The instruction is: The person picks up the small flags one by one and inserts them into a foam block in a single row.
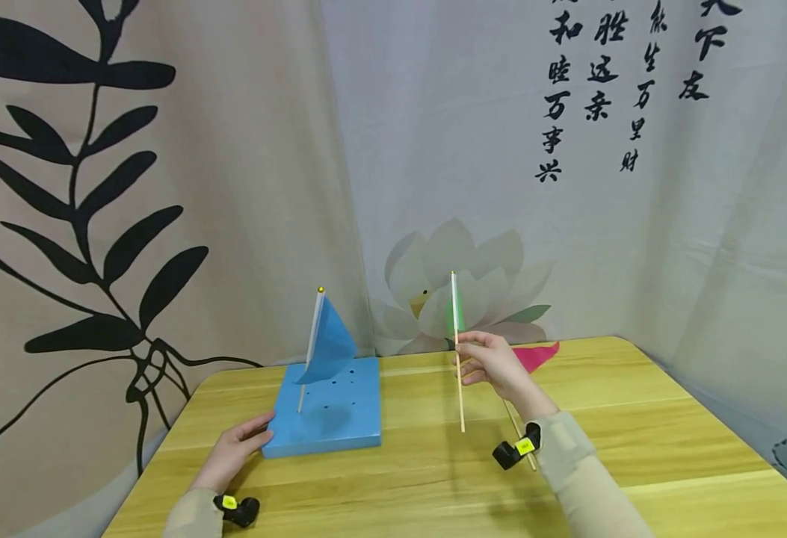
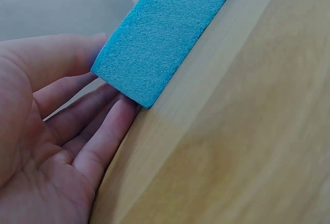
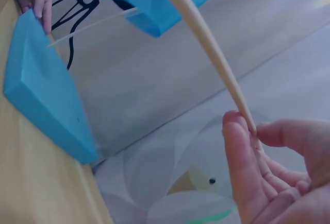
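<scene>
A blue foam block (image 1: pixel 359 430) with small holes in its top lies flat on the table. A blue flag (image 1: pixel 331 340) on a thin stick stands in it, leaning slightly right. My left hand (image 1: pixel 235 448) rests against the block's left side, its fingers and thumb touching the edge near a corner, also seen on the foam (image 2: pixel 160 38) in the left wrist view. My right hand (image 1: pixel 494 362) pinches the wooden stick (image 3: pixel 216 64) of a small green flag (image 1: pixel 456 314) between thumb and fingers. The stick is held nearly upright above the table, right of the block.
A pink flag (image 1: pixel 536 357) lies on the wooden table (image 1: pixel 669 448) behind my right wrist, its stick (image 1: pixel 511 420) pointing toward me. A cloth backdrop (image 1: pixel 265 149) with printed leaves, a lotus and writing hangs behind the table.
</scene>
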Demonstrator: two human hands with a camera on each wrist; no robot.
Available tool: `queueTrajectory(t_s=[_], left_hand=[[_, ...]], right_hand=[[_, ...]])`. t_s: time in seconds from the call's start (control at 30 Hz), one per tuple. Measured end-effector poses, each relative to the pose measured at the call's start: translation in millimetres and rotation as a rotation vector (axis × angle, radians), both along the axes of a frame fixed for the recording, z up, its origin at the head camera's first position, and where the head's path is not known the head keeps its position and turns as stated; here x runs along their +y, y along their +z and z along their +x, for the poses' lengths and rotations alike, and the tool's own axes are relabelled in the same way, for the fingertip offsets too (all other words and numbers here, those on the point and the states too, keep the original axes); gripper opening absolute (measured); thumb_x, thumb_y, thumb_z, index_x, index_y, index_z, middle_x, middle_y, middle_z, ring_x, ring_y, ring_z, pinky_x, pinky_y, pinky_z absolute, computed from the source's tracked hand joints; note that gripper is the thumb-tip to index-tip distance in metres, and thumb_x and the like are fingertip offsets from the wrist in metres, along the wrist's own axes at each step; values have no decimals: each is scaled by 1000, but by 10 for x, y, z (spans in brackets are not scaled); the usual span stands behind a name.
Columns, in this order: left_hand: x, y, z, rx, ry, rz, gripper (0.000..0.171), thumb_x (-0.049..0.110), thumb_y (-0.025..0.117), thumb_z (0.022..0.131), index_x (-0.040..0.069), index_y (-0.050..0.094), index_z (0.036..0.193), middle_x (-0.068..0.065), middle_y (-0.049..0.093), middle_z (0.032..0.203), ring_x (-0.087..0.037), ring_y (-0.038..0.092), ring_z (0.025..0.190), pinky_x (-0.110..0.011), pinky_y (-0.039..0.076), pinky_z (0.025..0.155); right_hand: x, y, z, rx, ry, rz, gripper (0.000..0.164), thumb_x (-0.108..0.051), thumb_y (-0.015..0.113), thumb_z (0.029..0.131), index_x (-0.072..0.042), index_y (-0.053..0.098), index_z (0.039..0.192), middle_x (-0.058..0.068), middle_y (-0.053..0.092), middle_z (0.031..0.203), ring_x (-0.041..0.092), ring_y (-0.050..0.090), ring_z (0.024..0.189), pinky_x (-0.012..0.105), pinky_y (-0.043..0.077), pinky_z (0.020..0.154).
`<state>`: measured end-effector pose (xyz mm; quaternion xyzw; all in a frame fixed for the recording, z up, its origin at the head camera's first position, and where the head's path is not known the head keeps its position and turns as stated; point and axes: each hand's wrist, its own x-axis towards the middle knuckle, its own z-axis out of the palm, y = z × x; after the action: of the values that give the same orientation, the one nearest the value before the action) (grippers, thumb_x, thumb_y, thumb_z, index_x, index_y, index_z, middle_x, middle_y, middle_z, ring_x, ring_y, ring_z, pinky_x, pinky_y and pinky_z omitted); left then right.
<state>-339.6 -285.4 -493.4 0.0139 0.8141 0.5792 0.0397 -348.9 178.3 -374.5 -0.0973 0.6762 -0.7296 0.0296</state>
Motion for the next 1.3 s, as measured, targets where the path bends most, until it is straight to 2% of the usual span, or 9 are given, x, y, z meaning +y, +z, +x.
queueTrajectory(t_s=[0.2, 0.47, 0.6, 0.87, 0.97, 1.07, 1.2, 1.3], left_hand=[[-11, 2, 11, 5, -12, 7, 57, 26, 61, 97, -2, 44, 144, -23, 37, 149, -39, 38, 133, -46, 42, 104], [-20, -3, 14, 2, -10, 5, 56, 26, 62, 97, -1, 45, 143, -23, 38, 148, -40, 39, 132, -46, 45, 101], [-29, -7, 8, 21, -21, -5, 57, 26, 62, 97, -2, 45, 143, -24, 38, 148, -41, 40, 131, -46, 46, 100], [-45, -36, -5, 41, 2, 5, 55, 24, 64, 95, -2, 48, 141, -22, 41, 146, -38, 43, 129, -42, 48, 98], [-51, -46, -8, 42, 4, 8, 54, 23, 64, 95, -2, 48, 141, -22, 42, 146, -38, 43, 130, -42, 48, 98], [-45, -41, 0, 41, 4, 6, 53, 22, 63, 96, -2, 48, 141, -22, 41, 147, -38, 42, 130, -43, 47, 99], [-32, -25, 16, 43, 4, 8, 52, 21, 61, 97, -1, 48, 142, -22, 41, 147, -38, 42, 131, -45, 45, 101], [-32, -20, 17, 44, 4, 19, 52, 21, 62, 97, -1, 48, 142, -22, 41, 147, -38, 41, 131, -46, 44, 102]], right_hand=[[-143, 114, 9, 58, 1, 21, 37, -9, 59, 95, 8, 52, 126, 14, 61, 88, 17, 63, 57, 29, 58, 53], [-368, 153, -10, 82, 17, 18, 37, -4, 59, 92, 7, 51, 126, 11, 67, 78, 17, 63, 56, 31, 58, 52], [-484, 137, -15, 101, 11, 13, 35, -3, 60, 91, 6, 52, 123, 12, 67, 78, 19, 63, 56, 33, 58, 52], [-718, 72, -7, 177, 31, 11, 29, -6, 60, 93, 2, 53, 120, 15, 68, 84, 25, 65, 61, 38, 59, 53], [-827, 49, 0, 205, 41, 3, 26, -6, 59, 94, 0, 53, 119, 11, 69, 84, 39, 66, 67, 40, 59, 53], [-945, 24, -2, 222, 41, -1, 25, -5, 59, 94, -2, 53, 118, 11, 68, 85, 46, 65, 73, 42, 59, 54], [-1098, -49, -36, 248, 43, -19, 24, -5, 59, 95, -4, 52, 117, 20, 67, 90, 41, 67, 73, 43, 59, 54], [-1210, -87, -38, 275, 59, -16, 24, -6, 59, 96, -4, 52, 118, 26, 65, 95, 43, 67, 76, 47, 59, 56]])
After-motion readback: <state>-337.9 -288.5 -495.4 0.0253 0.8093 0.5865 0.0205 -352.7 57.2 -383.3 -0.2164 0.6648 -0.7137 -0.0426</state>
